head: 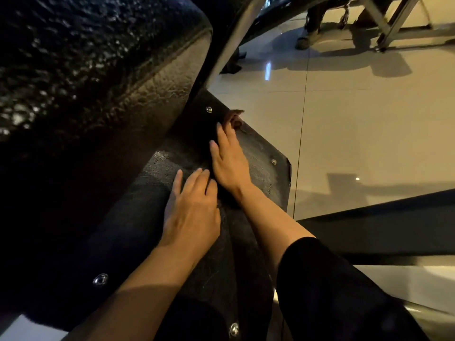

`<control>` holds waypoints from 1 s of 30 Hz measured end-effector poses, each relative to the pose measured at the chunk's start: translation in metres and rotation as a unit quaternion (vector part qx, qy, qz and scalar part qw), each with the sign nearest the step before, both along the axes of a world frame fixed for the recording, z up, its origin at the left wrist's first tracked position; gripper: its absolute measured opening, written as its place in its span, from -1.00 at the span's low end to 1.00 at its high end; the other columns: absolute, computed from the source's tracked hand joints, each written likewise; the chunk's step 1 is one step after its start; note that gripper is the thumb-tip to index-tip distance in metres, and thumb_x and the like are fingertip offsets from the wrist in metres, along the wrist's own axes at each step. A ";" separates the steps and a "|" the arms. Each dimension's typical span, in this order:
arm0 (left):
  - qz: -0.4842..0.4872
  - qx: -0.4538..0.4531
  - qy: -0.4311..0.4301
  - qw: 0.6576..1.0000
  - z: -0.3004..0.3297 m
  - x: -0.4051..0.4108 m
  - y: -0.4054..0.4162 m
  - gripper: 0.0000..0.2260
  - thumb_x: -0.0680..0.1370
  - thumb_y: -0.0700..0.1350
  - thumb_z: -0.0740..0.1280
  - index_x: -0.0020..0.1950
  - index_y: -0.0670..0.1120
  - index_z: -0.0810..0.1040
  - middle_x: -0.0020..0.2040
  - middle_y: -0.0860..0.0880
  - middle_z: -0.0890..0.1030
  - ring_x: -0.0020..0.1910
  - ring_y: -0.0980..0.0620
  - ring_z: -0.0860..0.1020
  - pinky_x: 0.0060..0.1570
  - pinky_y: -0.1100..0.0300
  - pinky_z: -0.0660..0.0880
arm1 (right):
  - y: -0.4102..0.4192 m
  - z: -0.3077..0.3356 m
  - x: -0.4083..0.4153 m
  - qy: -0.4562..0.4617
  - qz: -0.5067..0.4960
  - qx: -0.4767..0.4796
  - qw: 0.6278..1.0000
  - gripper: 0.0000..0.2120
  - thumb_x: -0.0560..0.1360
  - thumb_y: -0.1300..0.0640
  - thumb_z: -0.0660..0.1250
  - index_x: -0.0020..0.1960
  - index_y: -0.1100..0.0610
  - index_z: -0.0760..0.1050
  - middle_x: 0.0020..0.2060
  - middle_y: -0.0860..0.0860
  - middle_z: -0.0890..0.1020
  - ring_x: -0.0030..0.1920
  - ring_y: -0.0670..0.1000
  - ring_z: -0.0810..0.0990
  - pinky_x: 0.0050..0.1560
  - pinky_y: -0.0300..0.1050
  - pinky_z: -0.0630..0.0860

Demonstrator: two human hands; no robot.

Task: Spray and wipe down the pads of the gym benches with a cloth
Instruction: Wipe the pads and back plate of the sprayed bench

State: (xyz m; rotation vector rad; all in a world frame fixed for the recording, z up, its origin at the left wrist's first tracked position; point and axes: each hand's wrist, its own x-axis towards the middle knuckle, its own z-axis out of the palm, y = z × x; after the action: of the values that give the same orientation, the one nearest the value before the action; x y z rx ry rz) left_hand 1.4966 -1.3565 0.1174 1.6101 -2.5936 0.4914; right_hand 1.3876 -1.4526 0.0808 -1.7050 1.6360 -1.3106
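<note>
Left grip: fingers straight, spread flat, holding nothing, pressing on the black textured bench pad. Right grip, just ahead and touching the left fingertips: fingers extended flat; whether they hold the brownish crumpled cloth at their tips, cannot tell. No spray bottle visible.

Head view, step judged: wiping the lower pad. To do it well, keep palms flat, work overlapping strokes toward the far edge, covering around the silver rivets.

Edges: pad rim lies close right of the right grip, glossy tiled floor beyond. Upright black cushion crowds the left; open room runs forward-right only.
</note>
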 end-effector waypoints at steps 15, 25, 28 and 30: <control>-0.007 -0.003 0.038 0.999 0.002 0.012 -0.013 -0.41 0.25 -0.15 0.58 0.24 -0.29 0.56 0.27 -0.26 0.54 0.33 -0.20 0.47 0.46 -0.11 0.13 | -0.009 0.000 -0.010 0.028 -0.028 0.019 0.999 -0.58 0.67 0.15 0.06 0.47 0.30 0.26 0.53 0.25 0.12 0.54 0.23 0.08 0.52 0.11 0.09; -0.018 0.001 0.038 0.999 -0.001 0.011 -0.027 -0.45 0.28 -0.09 0.52 0.22 -0.29 0.58 0.23 -0.25 0.57 0.28 -0.18 0.51 0.41 -0.06 0.04 | -0.040 -0.047 -0.053 -0.028 -0.149 0.152 0.977 -0.52 0.66 0.07 -0.06 0.53 0.25 0.16 0.55 0.22 0.07 0.53 0.22 0.07 0.52 0.08 0.06; -0.027 0.003 0.011 1.000 0.002 0.010 -0.029 -0.47 0.29 -0.08 0.50 0.20 -0.28 0.59 0.22 -0.23 0.58 0.30 -0.14 0.48 0.41 -0.08 0.06 | -0.049 -0.028 -0.034 -0.010 -0.124 0.119 0.985 -0.43 0.60 -0.01 -0.18 0.47 0.25 0.27 0.53 0.22 0.15 0.53 0.21 0.05 0.52 0.08 0.05; -0.017 0.015 0.000 1.000 0.006 0.002 -0.025 -0.44 0.32 -0.08 0.52 0.27 -0.27 0.56 0.29 -0.22 0.54 0.36 -0.13 0.45 0.46 -0.11 0.09 | -0.053 -0.007 -0.017 -0.010 -0.049 0.048 0.998 -0.54 0.67 0.06 -0.03 0.51 0.21 0.23 0.55 0.18 0.10 0.55 0.16 0.04 0.53 0.05 0.08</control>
State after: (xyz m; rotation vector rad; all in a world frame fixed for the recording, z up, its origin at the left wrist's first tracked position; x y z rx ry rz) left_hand 1.4982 -1.3819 0.1239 1.5729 -2.6363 0.4522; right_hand 1.3706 -1.5054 0.0739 -1.5698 1.7618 -1.2678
